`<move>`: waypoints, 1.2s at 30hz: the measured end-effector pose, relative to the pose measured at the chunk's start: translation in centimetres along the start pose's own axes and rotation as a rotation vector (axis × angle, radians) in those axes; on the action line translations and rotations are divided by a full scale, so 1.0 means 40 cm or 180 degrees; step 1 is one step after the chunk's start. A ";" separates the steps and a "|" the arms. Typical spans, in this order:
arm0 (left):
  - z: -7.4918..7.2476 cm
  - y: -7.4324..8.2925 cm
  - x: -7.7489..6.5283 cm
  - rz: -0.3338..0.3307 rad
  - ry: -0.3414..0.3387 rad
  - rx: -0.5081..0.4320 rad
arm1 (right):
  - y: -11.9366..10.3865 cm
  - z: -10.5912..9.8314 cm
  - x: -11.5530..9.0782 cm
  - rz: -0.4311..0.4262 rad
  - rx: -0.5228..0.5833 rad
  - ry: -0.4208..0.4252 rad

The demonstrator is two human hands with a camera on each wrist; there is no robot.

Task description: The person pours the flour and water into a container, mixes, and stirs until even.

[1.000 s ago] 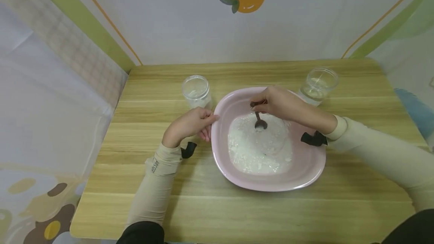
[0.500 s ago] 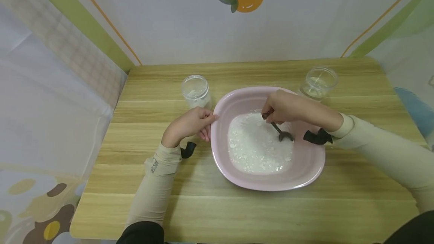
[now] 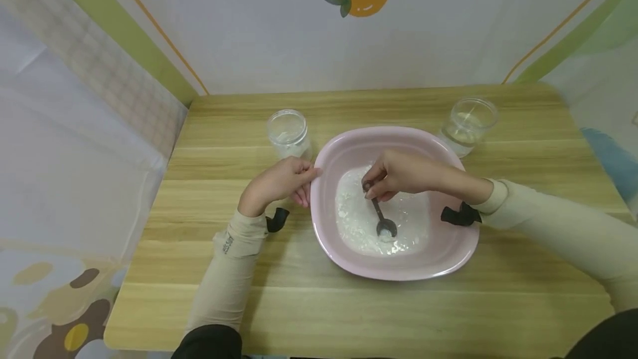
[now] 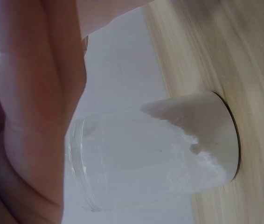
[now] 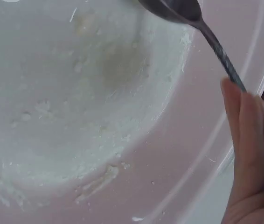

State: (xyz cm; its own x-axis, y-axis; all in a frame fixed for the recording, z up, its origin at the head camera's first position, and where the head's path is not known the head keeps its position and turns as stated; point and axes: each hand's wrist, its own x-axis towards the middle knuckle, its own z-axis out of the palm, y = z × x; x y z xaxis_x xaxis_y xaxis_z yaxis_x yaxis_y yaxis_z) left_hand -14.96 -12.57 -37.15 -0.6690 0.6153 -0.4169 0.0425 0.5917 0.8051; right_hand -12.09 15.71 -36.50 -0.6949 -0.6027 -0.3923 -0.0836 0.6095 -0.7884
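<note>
My right hand (image 3: 406, 173) pinches a dark metal spoon (image 3: 376, 208) by the upper part of its handle, inside the pink basin (image 3: 451, 240). The spoon's bowl sits at the front of a wet, lumpy white mixture (image 3: 356, 226) covering the basin's bottom. In the right wrist view the spoon (image 5: 220, 56) has a patterned handle, and white lumps cling to the basin's side. My left hand (image 3: 279, 184) grips the basin's left rim, thumb on top and fingers against the outside. Close by that hand stands a clear jar (image 4: 155, 144) partly filled with white powder.
Behind the basin's right end, another clear jar (image 3: 467, 126) holds clear liquid. The wooden table (image 3: 209, 209) reaches back to a white printed curtain (image 3: 259, 32). Black straps (image 3: 461, 215) hang at both wrists, the right one over the basin.
The right hand has swept the spoon from the back of the mixture to its right side, then across to the front. The left hand keeps its grip on the rim; the basin stays put.
</note>
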 end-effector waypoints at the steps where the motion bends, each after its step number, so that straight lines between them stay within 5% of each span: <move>1: 0.000 0.000 0.000 0.0003 -0.0001 -0.0001 | -0.001 0.000 0.002 -0.0045 -0.0001 0.0106; 10: 0.000 -0.006 0.002 0.0017 0.0006 -0.0035 | -0.011 -0.033 0.003 -0.0239 -0.0663 0.0944; 18: 0.000 -0.010 -0.002 0.0002 0.0028 -0.0058 | -0.001 -0.073 -0.012 -0.0333 -0.1450 0.1289; 25: 0.002 -0.016 -0.001 -0.0008 0.0024 -0.0079 | -0.003 -0.079 -0.020 0.0097 -0.1630 0.0697; 30: 0.001 -0.016 -0.001 -0.0017 0.0013 -0.0074 | 0.007 -0.052 -0.021 0.0082 -0.0955 0.0100; 36: -0.001 -0.009 0.002 0.0067 -0.0007 0.0005 | 0.003 0.004 -0.019 0.0029 -0.0352 -0.0278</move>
State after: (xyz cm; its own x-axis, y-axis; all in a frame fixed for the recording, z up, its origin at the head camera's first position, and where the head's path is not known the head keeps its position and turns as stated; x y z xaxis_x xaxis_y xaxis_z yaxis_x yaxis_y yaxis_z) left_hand -15.04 -12.76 -37.45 -0.6663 0.6288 -0.4009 0.0575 0.5794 0.8130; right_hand -11.45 16.14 -36.36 -0.6316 -0.6365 -0.4427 -0.1591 0.6652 -0.7295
